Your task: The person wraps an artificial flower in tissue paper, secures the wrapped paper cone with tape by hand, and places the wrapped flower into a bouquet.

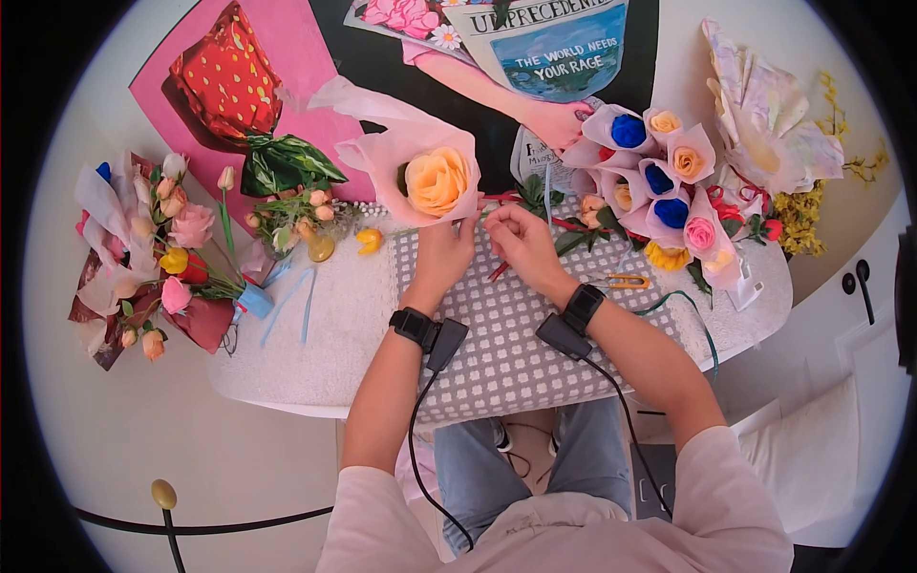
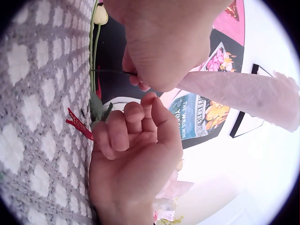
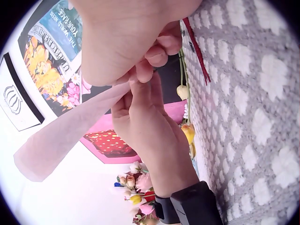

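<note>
A peach rose (image 1: pixel 437 181) stands upright in a cone of pale pink wrapping paper (image 1: pixel 358 153). My left hand (image 1: pixel 447 256) pinches the narrow bottom of that cone, as the right wrist view also shows. Below these fingers a thin dark stem (image 2: pixel 115 71) juts out. Close beside it is my right hand (image 1: pixel 525 244), palm turned inward, fingers curled and thumb tip meeting the index fingertip (image 2: pixel 149 96). I cannot tell whether anything thin lies in that pinch. A red ribbon (image 2: pixel 77 124) with lettering lies by the right hand, partly hidden behind it.
Wrapped roses (image 1: pixel 669 181) in blue, peach and pink are heaped at the right. A mixed bouquet (image 1: pixel 181 224) lies left, near a loose yellow bloom (image 1: pixel 369 241). A yellow cutter (image 1: pixel 629 282) and a green ribbon (image 1: pixel 702 320) rest on the checked cloth (image 1: pixel 497 372) and white table edge.
</note>
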`<state>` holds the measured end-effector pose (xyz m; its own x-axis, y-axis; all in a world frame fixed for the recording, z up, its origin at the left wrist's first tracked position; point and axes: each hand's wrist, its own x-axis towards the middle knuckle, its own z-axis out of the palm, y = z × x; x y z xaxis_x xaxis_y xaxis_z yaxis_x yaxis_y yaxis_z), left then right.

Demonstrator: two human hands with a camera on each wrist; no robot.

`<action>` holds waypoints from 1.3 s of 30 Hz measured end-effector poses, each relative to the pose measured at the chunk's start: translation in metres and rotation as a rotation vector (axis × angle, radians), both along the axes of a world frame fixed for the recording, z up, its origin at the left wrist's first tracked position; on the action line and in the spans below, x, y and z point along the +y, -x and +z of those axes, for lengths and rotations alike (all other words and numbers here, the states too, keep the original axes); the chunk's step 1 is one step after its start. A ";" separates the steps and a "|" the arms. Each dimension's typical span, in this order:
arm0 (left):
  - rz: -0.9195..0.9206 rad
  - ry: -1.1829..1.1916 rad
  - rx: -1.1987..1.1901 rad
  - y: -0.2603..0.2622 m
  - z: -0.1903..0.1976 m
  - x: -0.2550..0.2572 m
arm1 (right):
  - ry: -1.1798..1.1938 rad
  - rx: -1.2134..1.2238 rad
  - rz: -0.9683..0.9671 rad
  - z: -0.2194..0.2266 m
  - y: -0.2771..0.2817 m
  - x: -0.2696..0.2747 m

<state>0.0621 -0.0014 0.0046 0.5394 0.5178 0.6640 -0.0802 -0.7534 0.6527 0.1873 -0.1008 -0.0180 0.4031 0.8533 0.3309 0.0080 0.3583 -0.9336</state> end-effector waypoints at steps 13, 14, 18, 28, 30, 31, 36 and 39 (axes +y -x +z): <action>0.023 0.106 -0.027 0.004 0.015 -0.007 | 0.125 -0.003 0.014 0.002 0.001 -0.001; 0.027 0.110 -0.035 0.003 0.015 -0.007 | 0.126 -0.003 0.012 0.003 0.001 -0.002; 0.014 0.166 -0.090 0.000 0.012 -0.005 | 0.141 -0.022 0.017 0.006 0.003 -0.003; -0.162 0.421 -0.127 0.000 0.012 0.004 | 0.302 -0.169 0.268 0.013 0.006 -0.006; -0.166 0.477 -0.150 -0.005 0.017 0.005 | 0.295 -0.131 0.335 0.014 0.006 -0.005; -0.192 0.495 -0.168 -0.008 0.020 0.007 | 0.289 -0.093 0.395 0.014 0.006 -0.005; -0.295 0.590 -0.288 -0.022 0.043 -0.001 | 0.341 0.005 0.532 0.020 0.008 -0.007; -0.363 0.625 -0.350 -0.035 0.045 -0.008 | 0.394 -0.025 0.609 0.021 0.003 -0.007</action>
<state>0.0970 -0.0098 0.0495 0.5597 0.6819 0.4709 -0.5282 -0.1443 0.8368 0.1839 -0.1077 0.0026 -0.1849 0.9818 -0.0446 -0.0627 -0.0570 -0.9964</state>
